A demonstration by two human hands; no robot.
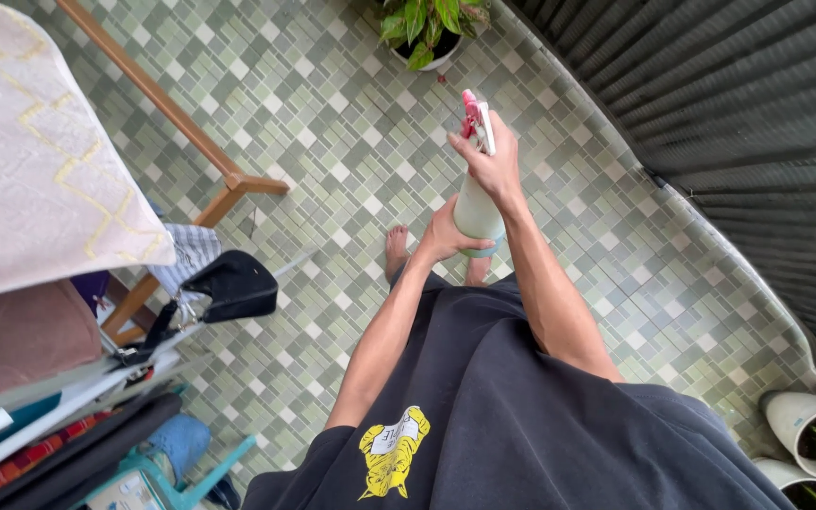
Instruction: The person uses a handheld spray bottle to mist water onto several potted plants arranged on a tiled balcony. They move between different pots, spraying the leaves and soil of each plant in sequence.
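— What are the hands doing?

— Both are on a pale spray bottle (pixel 476 206) held upright in the air in front of the body, above the tiled floor (pixel 332 123). The right hand (pixel 491 162) is wrapped around the neck, fingers closed at the pink and white trigger head (pixel 475 121). The left hand (pixel 444 234) grips the bottle's lower body from the side, thumb across its front.

— So neither hand is loose?

— No, both are closed on the bottle.

— What lies under it?

— Two bare feet: the left foot (pixel 396 249) is plain to see on the green and grey tiles, the other is mostly hidden behind the bottle and the dark shirt (pixel 502 416), which carries a yellow print.

— And which way does the nozzle face?

— Away from the body, toward a leafy potted plant (pixel 427 24) in a white pot at the far edge of the floor, well apart from the bottle.

— Anything else around?

— To the left, a wooden rack (pixel 181 123) with a pale cloth (pixel 30 161) draped over it and a black bag (pixel 233 283) hanging just below. A teal plastic stool (pixel 191 477) stands at the near left. A dark corrugated wall (pixel 739 113) runs along the right edge, and two white pots (pixel 800 425) sit in the near right corner.
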